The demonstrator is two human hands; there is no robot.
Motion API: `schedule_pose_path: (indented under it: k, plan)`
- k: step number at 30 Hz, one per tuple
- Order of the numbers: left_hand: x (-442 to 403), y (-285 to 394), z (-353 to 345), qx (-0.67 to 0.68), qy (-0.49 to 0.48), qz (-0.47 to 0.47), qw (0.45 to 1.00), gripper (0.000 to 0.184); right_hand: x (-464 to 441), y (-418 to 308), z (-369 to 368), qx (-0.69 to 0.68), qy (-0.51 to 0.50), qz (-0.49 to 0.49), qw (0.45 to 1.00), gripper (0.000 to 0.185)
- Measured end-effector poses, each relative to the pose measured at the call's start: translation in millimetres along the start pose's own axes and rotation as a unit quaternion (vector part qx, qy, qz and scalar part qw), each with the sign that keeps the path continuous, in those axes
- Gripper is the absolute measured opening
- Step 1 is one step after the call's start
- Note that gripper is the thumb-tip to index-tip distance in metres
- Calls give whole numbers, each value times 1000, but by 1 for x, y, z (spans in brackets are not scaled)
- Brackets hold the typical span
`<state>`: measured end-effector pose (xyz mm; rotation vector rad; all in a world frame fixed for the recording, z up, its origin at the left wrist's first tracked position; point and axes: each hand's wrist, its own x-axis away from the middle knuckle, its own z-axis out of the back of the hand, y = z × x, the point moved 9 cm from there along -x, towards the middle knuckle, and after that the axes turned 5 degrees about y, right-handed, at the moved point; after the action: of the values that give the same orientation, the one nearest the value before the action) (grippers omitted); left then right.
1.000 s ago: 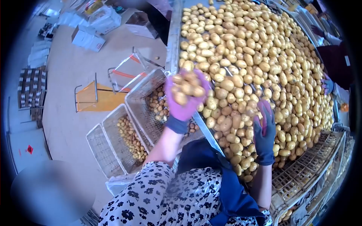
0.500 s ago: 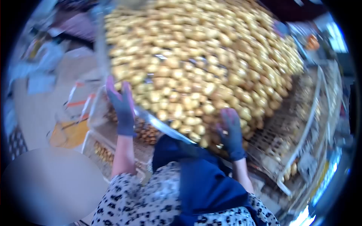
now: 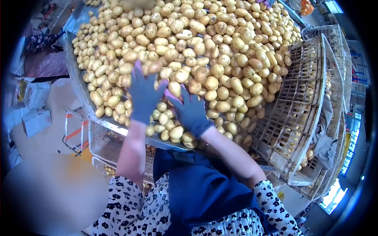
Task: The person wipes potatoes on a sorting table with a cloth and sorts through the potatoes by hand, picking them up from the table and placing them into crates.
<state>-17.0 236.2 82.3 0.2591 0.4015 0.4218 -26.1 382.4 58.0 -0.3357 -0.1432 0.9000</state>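
A broad heap of potatoes (image 3: 236,84) covers the metal table (image 3: 84,98). My left hand (image 3: 145,94), in a grey and purple glove, lies palm down on the potatoes near the table's front edge, its fingers apart. Close beside it on the right, my right hand (image 3: 193,112) rests on the heap in a matching glove, fingers spread. One potato (image 3: 174,88) shows between the fingertips of the two hands. Whatever lies under the palms is hidden.
Slatted plastic crates (image 3: 293,106) stand tilted at the table's right. Below the front edge are a crate (image 3: 104,143) with small potatoes and a metal frame (image 3: 75,129). White boxes (image 3: 36,122) stand on the floor at left. Part of another person's gloved hand (image 3: 269,3) shows at the top.
The view has turned right. My left hand has let go of the several potatoes it held over the crate and come onto the heap. Both hands are now close together.
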Motion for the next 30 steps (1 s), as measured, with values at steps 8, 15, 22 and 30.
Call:
schedule_pose_path:
  k: [8, 15, 22, 30]
  plan:
    - [-26, -98, -47, -321, 44, -245, 914, 42, 31, -6, 98, -230, 101, 46, 967, 54]
    - [25, 93, -42, 131, -136, -60, 980, 48, 135, 49, 331, 50, 161, -96, 981, 43]
    - [38, 155, 5, 297, -56, -204, 931, 38, 242, 229, 384, 277, -17, -403, 872, 45]
    - [32, 82, 28, 508, -173, 18, 843, 32, 263, 284, 538, 73, 514, -330, 788, 17]
